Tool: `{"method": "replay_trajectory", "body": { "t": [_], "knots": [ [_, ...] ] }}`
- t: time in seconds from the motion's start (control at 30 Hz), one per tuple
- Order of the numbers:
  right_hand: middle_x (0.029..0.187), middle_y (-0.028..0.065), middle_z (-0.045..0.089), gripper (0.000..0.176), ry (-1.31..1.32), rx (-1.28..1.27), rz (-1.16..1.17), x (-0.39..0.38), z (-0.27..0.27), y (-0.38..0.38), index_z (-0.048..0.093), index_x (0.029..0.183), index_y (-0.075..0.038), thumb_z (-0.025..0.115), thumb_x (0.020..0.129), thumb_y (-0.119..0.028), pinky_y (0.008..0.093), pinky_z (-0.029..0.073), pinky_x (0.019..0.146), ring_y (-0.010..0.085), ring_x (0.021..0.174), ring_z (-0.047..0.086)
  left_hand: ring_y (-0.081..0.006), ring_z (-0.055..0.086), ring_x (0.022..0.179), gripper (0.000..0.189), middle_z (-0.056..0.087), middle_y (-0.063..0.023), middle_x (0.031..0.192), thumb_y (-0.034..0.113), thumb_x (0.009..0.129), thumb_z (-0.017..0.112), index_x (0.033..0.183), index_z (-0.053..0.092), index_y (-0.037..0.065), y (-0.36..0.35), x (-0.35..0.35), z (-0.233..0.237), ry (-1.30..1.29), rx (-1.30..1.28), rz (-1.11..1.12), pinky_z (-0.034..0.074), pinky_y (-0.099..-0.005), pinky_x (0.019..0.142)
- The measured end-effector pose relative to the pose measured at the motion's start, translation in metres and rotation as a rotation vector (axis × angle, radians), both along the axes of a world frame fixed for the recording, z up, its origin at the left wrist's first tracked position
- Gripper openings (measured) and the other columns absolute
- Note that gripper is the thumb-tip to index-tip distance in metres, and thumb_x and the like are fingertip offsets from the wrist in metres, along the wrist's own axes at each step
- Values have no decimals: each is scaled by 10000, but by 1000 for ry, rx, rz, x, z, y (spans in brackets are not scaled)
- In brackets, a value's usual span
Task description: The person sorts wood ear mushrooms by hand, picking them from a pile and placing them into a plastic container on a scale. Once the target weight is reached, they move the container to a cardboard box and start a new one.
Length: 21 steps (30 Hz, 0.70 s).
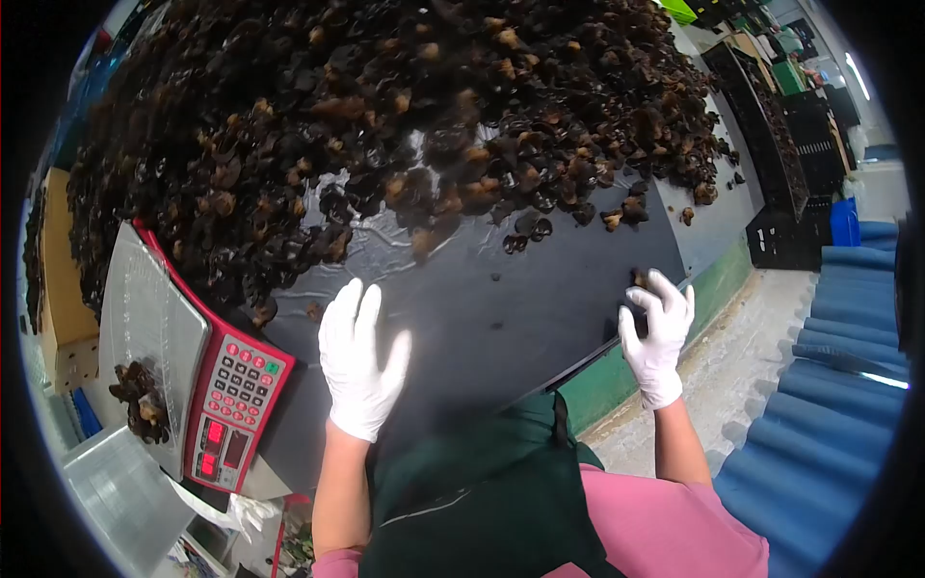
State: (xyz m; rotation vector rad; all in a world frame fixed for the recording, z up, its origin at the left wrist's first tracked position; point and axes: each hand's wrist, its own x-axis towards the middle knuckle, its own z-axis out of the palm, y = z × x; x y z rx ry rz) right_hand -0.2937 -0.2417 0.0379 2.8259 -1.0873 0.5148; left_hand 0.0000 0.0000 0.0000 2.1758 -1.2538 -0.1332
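Note:
My left hand (361, 361), in a white glove, hovers over the near part of the dark table sheet (482, 289). Its fingers are stretched with the thumb apart, and it holds nothing. At the table's right front edge is my right hand (658, 332), also gloved, with fingers bent and spread. A small dark brown piece (639, 278) lies beside its fingertips. Beyond both hands spreads a large heap of dark brown fungus pieces (385, 116). Left of my left hand stands a red scale (236, 405) with a few fungus pieces (142, 402) on its metal pan (154, 318).
Black crates (785, 236) stand at the right, with a blue item (845, 222) beside them. Blue corrugated material (809, 405) covers the right side. A cardboard box (67, 289) and a clear plastic tub (125, 491) are on the left, near a white glove (249, 512).

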Motion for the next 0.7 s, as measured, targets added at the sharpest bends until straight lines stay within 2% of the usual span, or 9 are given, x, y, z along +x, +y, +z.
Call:
{"method": "replay_trajectory", "body": {
  "t": [0.1,0.17,0.2,0.23,0.3,0.37,0.5,0.57,0.7],
  "knots": [
    [1310,132,628,383,-216,-32,62,62,-3,-20,699,1175,-155,779,803,-200,565,334,1138,325,1237,567,-398,508,1351,616,555,-199,1449,98,813,764,1400,583,38,7,14,21,-103,70,-33,381,-477,1160],
    [1364,162,584,461,-129,28,-17,93,5,-69,651,1280,-149,734,851,-299,570,346,1119,352,1266,540,-420,488,1370,652,527,-227,1476,58,808,731,1431,544,8,-4,0,5,-44,-19,-47,356,-501,1177],
    [1419,191,548,524,-248,-147,-23,118,-14,-84,607,1350,-140,697,882,-359,576,352,1106,369,1287,520,-438,473,1372,673,517,-239,1482,93,813,739,1445,528,-1,4,-7,-9,-14,-44,-24,337,-535,1179],
    [1455,213,527,570,-165,18,-87,147,-24,-90,584,1393,-144,661,898,-416,594,376,1072,408,1328,481,-440,456,1392,704,487,-249,1513,112,835,720,1488,484,-5,11,-8,-5,16,-28,-20,321,-531,1194],
    [1487,220,498,585,-253,-17,-30,201,-61,-84,591,1389,-167,657,877,-442,605,405,1030,455,1331,452,-445,400,1455,754,410,-265,1582,189,888,686,1556,392,-1,16,-6,-10,22,-4,8,299,-520,1211],
    [1501,211,481,580,-262,32,96,228,-56,-60,601,1371,-184,668,855,-439,591,432,974,466,1276,463,-452,368,1480,795,346,-274,1623,206,901,675,1593,336,8,14,-8,-14,74,-56,40,283,-515,1221],
    [1520,199,457,629,-215,262,388,240,-35,-6,576,1398,-187,690,839,-452,551,447,910,428,1176,504,-430,299,1532,825,268,-255,1671,122,899,644,1625,268,12,6,-11,-13,108,-81,58,241,-485,1250],
    [1514,190,471,658,-163,248,481,235,-29,22,568,1406,-159,714,836,-451,598,442,960,443,1233,494,-433,275,1543,825,251,-256,1677,139,909,641,1628,255,13,9,-10,-14,101,-68,59,229,-493,1255],
    [1540,159,463,643,-97,356,727,202,-31,44,547,1468,-186,706,892,-423,673,386,1054,435,1330,442,-448,277,1537,805,244,-274,1671,328,984,604,1632,242,17,11,-7,-19,74,-91,42,256,-509,1239]
  ]
}}
